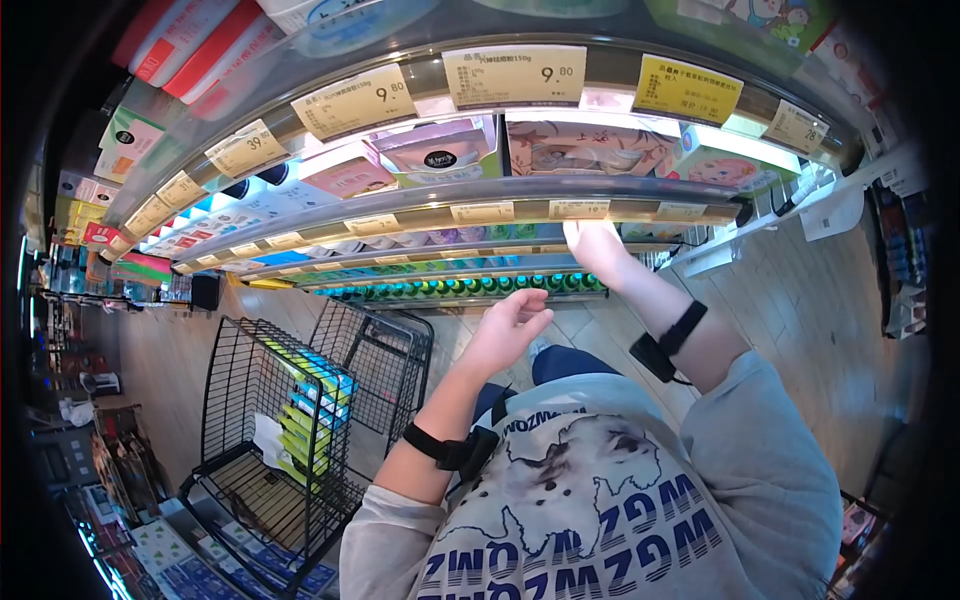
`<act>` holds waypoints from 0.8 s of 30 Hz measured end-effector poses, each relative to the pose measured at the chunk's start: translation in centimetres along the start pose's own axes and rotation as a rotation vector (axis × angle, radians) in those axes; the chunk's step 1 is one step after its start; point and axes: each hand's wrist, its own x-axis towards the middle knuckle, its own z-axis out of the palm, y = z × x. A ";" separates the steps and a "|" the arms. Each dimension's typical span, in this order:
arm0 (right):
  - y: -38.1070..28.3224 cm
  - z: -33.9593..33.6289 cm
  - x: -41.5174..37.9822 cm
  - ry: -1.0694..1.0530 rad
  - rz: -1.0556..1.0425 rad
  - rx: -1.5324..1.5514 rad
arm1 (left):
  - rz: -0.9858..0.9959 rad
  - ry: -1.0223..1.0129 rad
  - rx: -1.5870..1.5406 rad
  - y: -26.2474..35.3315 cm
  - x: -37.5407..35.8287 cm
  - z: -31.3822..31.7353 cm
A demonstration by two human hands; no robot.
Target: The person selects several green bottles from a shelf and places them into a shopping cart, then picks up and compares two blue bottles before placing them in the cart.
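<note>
My right hand (597,248) reaches up to the lit shelf edge, right below a small price tag (579,209). Its fingers are washed out by the light and partly hidden, so whether they grip anything does not show. My left hand (512,325) hovers lower, in front of the bottom shelves, with loosely bent fingers, the thumb apart and nothing in it. Nearest to it is a row of green bottles (470,287). Above the right hand, a pink patterned box (588,150) and a green-white box with a cartoon face (725,165) stand on the shelf.
To the left stands a black wire shopping cart (225,385) holding green and blue packs (310,425). A large yellow price tag (688,88) hangs on the upper shelf edge. Wooden flooring (790,290) shows on the right. Stacked boxes (165,550) lie at the lower left.
</note>
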 end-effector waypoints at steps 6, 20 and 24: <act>-2.9 -3.8 -6.4 0.036 -0.065 0.428 | -0.028 0.040 -0.038 -1.4 -1.7 -1.3; -22.3 3.8 -4.6 -0.793 -0.696 0.312 | -0.109 0.482 0.017 -8.0 -20.5 -12.7; -32.6 7.9 -4.9 -1.001 -0.694 0.253 | -0.169 0.772 -0.125 -13.1 -29.8 -16.5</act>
